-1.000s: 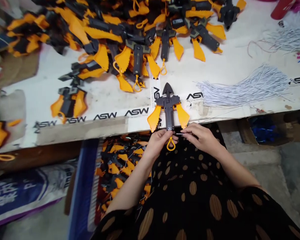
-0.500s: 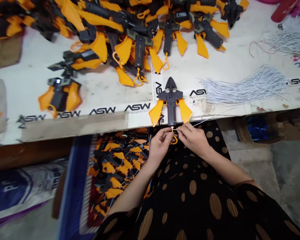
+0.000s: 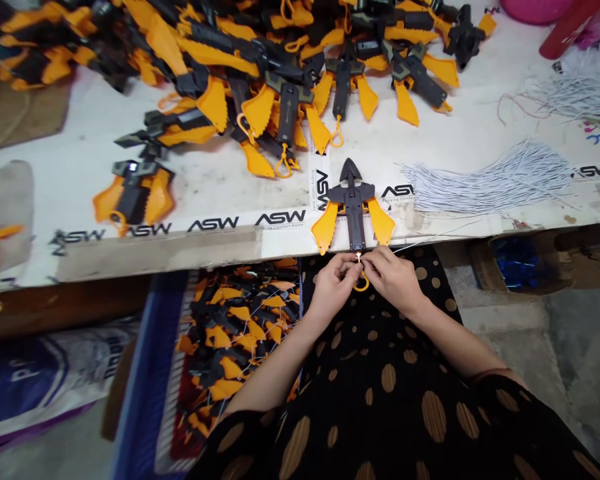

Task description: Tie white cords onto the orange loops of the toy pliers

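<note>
A dark grey plastic toy (image 3: 354, 217) with orange wings lies at the table's front edge, its pointed end facing away from me. At its near end an orange loop (image 3: 363, 283) hangs over the edge. My left hand (image 3: 336, 283) is closed in a pinch at the neck of this loop. My right hand (image 3: 394, 277) pinches close beside it, fingertips almost meeting the left ones. A thin white cord (image 3: 433, 237) runs out from the right hand toward the right; its part between the fingers is mostly hidden.
Similar toys (image 3: 287, 110) are heaped along the back of the table. A bundle of white cords (image 3: 495, 177) lies to the right, with another bundle (image 3: 580, 90) behind it. Below the edge, a blue crate (image 3: 150, 373) holds many toys. A cardboard box (image 3: 555, 257) stands lower right.
My hands have drawn slightly closer together at the orange loop. The whole view has shifted a little, so the toy and hands appear farther right.
</note>
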`<state>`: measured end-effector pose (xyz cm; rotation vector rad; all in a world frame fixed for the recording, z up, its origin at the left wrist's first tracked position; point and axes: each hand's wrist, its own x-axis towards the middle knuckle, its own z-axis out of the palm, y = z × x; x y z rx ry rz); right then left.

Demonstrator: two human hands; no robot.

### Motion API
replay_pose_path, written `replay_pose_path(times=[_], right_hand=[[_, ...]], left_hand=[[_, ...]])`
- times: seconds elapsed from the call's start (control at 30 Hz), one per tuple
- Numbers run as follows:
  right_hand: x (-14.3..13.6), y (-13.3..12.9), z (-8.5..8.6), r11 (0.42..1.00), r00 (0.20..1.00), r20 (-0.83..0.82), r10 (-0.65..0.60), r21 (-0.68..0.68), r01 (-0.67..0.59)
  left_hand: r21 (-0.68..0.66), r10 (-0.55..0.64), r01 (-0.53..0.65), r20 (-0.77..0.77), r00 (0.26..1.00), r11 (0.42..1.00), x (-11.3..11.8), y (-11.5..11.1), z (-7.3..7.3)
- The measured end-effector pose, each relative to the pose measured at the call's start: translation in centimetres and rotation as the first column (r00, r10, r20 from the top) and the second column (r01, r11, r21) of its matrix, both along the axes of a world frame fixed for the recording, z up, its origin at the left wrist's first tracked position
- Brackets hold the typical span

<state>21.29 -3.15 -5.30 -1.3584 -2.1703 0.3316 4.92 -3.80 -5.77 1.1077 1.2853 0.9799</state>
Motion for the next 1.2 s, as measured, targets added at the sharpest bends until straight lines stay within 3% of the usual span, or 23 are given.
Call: replay_pose_path(times=[0.2,0.3,0.43,0.6,0.73,0.9,1.03,1.2], right_hand=[[0.1,0.0,0.6,0.994,0.980,-0.199,0.002,-0.109,-0.024],[0.1,0.1,0.3,0.996,0.976,-0.216,0.034,-0.076,-0.051],[-0.1,0.3,0.1,0.999,0.991,-0.132,0.024,-0.024,-0.027],[-0.2,0.6,1.2,0.999,0.999,-0.026,0.035,-0.038,-0.036],[-0.1,0.9,1.4,0.994,0.994,0.044,0.096,-0.057,-0.094],[0.6,1.0,1.3,0.994,0.994,0.070,0.089,-0.062,-0.085],[-0.3,1.0,2.3,0.987,0.988,-0.005,0.154,-0.053,-0.154],[-3.3,1.3,2.5,0.941,0.928,-0.233,0.291,-0.103,-0.321]], left_hand=[[-0.069,-0.063,0.071,0.110,0.992,0.995,-0.5,0.6,0.0],[-0.075,-0.102,0.111,0.113,0.988,0.991,-0.8,1.0,-0.5],[0.015,-0.175,0.178,-0.110,0.978,0.984,-1.0,1.5,-1.0],[0.167,-0.137,0.214,-0.383,0.913,0.962,-1.0,1.7,-0.5],[0.202,-0.064,0.154,-0.393,0.917,0.967,-1.9,1.0,0.7],[0.272,0.185,-0.097,-0.321,0.929,0.957,-5.5,-0.8,2.6],[0.271,0.149,-0.055,-0.341,0.928,0.961,-7.4,-1.6,2.9],[0.273,0.098,-0.010,-0.309,0.946,0.962,-6.4,-1.7,2.8]])
